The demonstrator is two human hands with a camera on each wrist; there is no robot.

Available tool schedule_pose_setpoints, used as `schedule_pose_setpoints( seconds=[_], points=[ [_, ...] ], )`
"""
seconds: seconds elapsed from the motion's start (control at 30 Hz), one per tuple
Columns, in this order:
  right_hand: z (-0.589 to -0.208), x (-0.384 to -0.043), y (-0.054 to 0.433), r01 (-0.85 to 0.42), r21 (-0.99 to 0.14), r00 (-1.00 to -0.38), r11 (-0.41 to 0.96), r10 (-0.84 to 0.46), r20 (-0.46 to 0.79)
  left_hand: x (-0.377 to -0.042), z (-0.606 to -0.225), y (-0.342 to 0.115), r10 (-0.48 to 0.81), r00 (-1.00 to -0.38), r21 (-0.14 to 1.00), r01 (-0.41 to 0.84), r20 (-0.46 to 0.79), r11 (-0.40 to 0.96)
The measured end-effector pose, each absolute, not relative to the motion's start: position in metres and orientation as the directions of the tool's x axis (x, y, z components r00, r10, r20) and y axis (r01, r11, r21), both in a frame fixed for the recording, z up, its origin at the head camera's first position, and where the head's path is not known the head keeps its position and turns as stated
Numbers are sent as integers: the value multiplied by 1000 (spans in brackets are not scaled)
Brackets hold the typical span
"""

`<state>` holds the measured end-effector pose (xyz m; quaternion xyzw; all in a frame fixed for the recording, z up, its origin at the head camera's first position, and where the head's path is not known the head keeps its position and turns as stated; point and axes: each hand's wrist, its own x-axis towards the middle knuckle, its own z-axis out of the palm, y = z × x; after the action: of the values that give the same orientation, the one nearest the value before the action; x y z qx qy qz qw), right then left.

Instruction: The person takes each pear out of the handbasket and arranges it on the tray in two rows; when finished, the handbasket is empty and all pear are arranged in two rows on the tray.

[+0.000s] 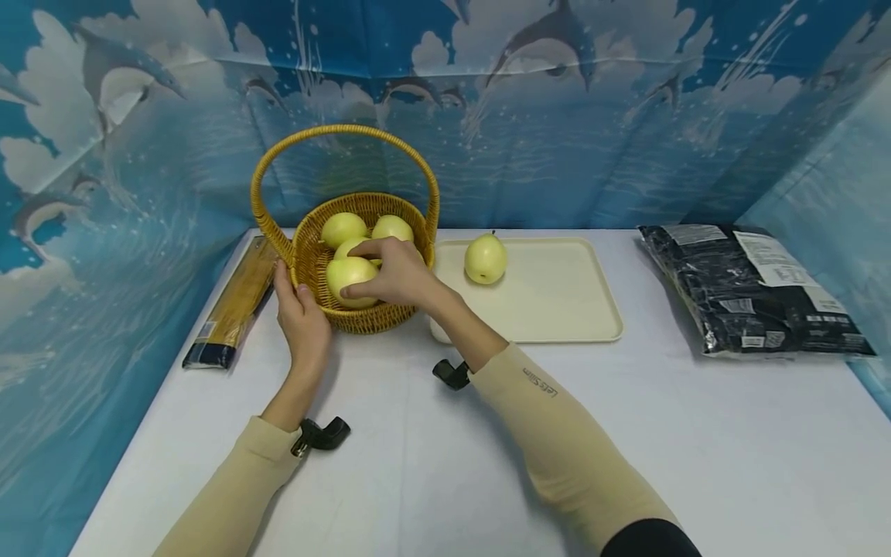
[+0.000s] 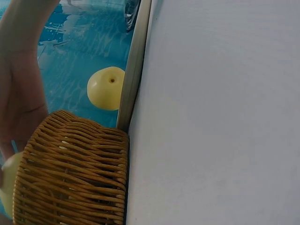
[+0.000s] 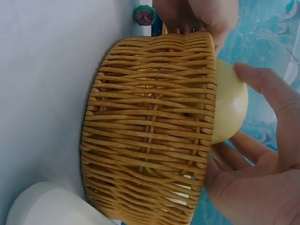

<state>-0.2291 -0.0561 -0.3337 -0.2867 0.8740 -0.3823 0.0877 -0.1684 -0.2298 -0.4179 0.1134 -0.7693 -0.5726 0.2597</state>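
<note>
A yellow wicker basket (image 1: 369, 319) with a tall arched handle holds several yellow-green pears (image 1: 343, 230). At its left side my left hand (image 1: 304, 329) holds the rim near the foot of the handle. My right hand (image 1: 398, 271) reaches over the front rim and grips the nearest pear (image 1: 348, 280) between thumb and fingers. In the right wrist view that pear (image 3: 230, 103) shows above the rim, with the thumb on one side and fingers on the other. Another pear (image 1: 486, 259) stands on the cream tray (image 1: 550, 298), right of the basket.
Left of the basket lies a long, flat package (image 1: 237, 305) with yellow contents. A black plastic package (image 1: 755, 294) with white labels lies at the far right. Behind the white table (image 1: 390, 464) hangs a blue dolphin-print curtain (image 1: 557, 155).
</note>
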Motion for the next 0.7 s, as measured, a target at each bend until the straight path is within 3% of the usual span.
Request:
schedule_pose_setpoints(
  seconds=[0.7],
  points=[
    [-330, -208, 14, -336, -897, -889, 288, -412, 201, -169, -420, -229, -469, -834, 937, 148, 290, 317]
  ],
)
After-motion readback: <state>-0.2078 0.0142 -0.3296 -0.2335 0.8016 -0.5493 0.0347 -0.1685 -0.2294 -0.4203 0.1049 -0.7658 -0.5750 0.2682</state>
